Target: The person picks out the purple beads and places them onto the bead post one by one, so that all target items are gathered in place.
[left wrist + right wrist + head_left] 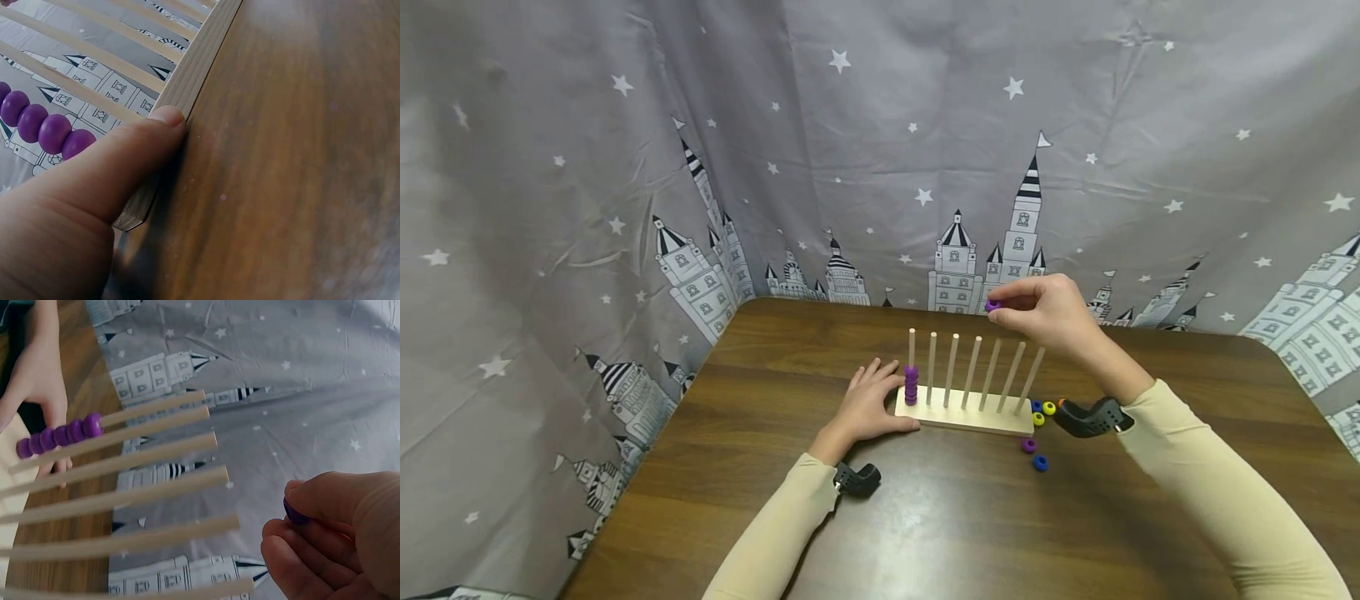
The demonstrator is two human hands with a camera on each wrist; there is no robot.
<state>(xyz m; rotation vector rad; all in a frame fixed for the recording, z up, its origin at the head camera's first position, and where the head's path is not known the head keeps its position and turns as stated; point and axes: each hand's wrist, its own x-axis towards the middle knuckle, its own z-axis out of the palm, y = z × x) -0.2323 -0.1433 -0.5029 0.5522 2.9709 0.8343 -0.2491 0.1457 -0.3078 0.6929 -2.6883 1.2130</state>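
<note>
A pale wooden peg stand with a row of several upright pegs stands on the table. Its leftmost peg carries a stack of purple beads. My left hand rests at the left end of the base, fingers straight and spread on the table. In the left wrist view the thumb presses along the base's front edge. Above and behind the pegs, my right hand pinches a purple bead between thumb and fingertips. That bead is clear of all the peg tips, partly hidden by the fingers.
Loose beads lie by the stand's right end: a yellow bead, another yellow bead, a purple bead and a blue bead. A grey curtain with castles and stars hangs behind the brown wooden table.
</note>
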